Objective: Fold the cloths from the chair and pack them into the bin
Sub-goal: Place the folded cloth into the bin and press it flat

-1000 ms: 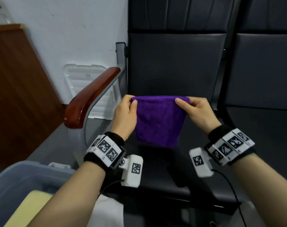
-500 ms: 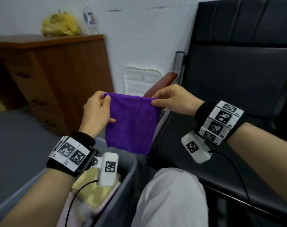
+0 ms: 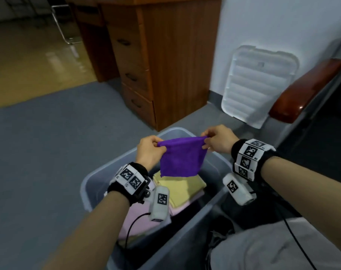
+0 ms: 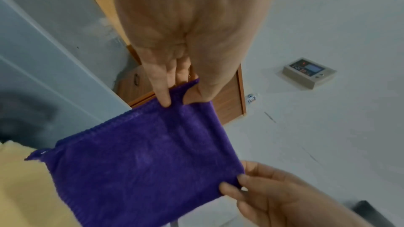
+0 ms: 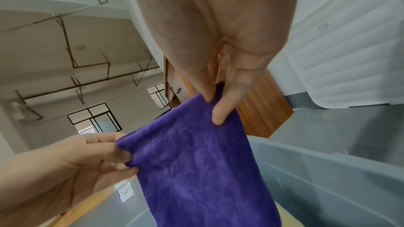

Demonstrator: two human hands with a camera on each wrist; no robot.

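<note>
A folded purple cloth (image 3: pixel 182 158) hangs by its top edge over the grey bin (image 3: pixel 91 178). My left hand (image 3: pixel 151 148) pinches its top left corner and my right hand (image 3: pixel 214 140) pinches the top right corner. In the bin lie a folded yellow cloth (image 3: pixel 182 189) on a pink cloth (image 3: pixel 138 219), just below the purple one's hem. The left wrist view shows thumb and finger nipping the purple cloth (image 4: pixel 148 158); the right wrist view shows the same on its other corner of the purple cloth (image 5: pixel 196 160), above the bin wall (image 5: pixel 328 170).
The chair's wooden armrest (image 3: pixel 306 90) and dark seat are to the right. A white bin lid (image 3: pixel 257 84) leans on the wall behind. A wooden drawer cabinet (image 3: pixel 158 61) stands beyond the bin. Grey floor lies to the left. My knee (image 3: pixel 272 248) is at lower right.
Both hands carried the purple cloth leftwards from over the chair seat to above the bin, and my view turned down onto the bin. The grip on both corners is the same.
</note>
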